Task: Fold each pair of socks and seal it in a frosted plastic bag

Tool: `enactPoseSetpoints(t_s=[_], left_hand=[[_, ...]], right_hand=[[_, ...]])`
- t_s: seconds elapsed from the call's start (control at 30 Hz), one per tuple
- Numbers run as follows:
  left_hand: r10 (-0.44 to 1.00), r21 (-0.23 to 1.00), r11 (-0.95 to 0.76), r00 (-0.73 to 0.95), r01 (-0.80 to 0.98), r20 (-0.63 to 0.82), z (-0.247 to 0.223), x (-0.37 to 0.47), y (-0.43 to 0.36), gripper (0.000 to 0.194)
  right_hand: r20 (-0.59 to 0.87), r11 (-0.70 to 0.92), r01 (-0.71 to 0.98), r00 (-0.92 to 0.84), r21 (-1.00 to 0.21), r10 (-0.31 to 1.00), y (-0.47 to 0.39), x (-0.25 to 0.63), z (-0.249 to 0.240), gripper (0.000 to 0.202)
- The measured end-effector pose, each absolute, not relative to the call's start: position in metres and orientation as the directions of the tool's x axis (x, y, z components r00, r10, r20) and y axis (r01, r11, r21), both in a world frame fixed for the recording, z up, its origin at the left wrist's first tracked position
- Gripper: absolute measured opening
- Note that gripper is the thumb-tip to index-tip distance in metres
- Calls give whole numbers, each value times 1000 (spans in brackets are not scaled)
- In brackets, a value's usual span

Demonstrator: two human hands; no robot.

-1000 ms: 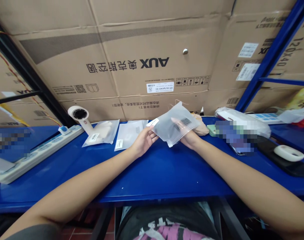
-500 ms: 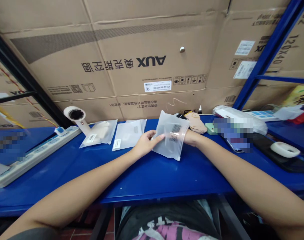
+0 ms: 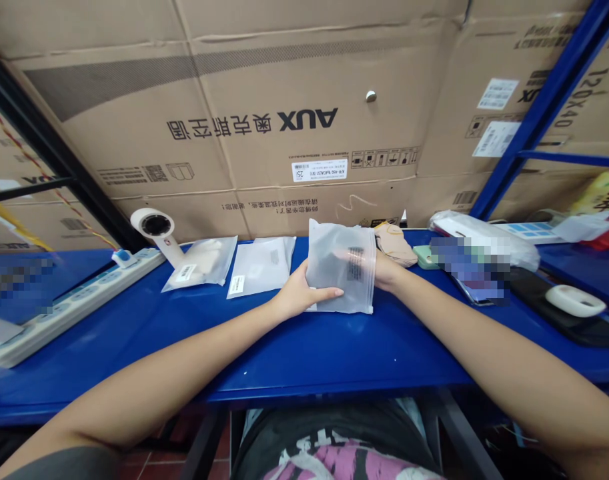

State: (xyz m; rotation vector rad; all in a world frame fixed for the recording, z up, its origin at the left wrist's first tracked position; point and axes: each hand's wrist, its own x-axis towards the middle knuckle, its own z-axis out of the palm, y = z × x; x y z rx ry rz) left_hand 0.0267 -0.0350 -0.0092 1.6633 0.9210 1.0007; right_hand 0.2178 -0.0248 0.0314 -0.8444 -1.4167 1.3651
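Observation:
A frosted zip bag [image 3: 334, 273] is held up over the middle of the blue table [image 3: 304, 360]. My left hand [image 3: 301, 293] grips its left side, thumb across the front. My right hand [image 3: 381, 270] reaches into the bag's right-hand opening; its fingers show dimly through the plastic beside something dark. Left of my hands, a flat frosted bag [image 3: 259, 267] with a white label lies on the table. Farther left is another frosted bag [image 3: 204, 263] with a beige item inside. Beige pieces [image 3: 395, 244] lie just behind my right wrist.
A white handheld device [image 3: 157, 227] and a power strip [image 3: 84, 303] are on the left. On the right are a green case [image 3: 425, 257], a phone [image 3: 469, 273], a plastic-wrapped item [image 3: 484, 237] and a white mouse [image 3: 575, 301]. Cardboard [image 3: 264, 80] stands behind.
The held bag has turned more upright and square to the view. A dark item now shows inside it with my right fingers. My left thumb has moved lower on its front.

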Motion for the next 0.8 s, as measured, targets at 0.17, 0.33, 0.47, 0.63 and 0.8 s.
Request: enactPoseSetpoints(t_s=[0.17,0.33,0.47,0.63,0.8], left_hand=[[892,953,-268,411,143,189,-8,29,-38,86],[886,976,-193,444,97,131,-3,32,-44,88],[915,999,-47,402,5,41,-2,34,-47,71],[906,985,54,423,-162,20,-6,34,-43,55],[901,984,88,433,-152,-13,-7,33,-41,51]], right_hand=[[210,181,-149,-211,-972,955,-22,218,22,38],[215,199,-94,-202,-975,956,-19,220,23,35],[122,86,-170,-213,-982,969,-14,225,27,36],[141,102,-197,-194,-975,971,-13,224,18,40],[208,205,-34,-178,-978,962,-9,220,17,34]])
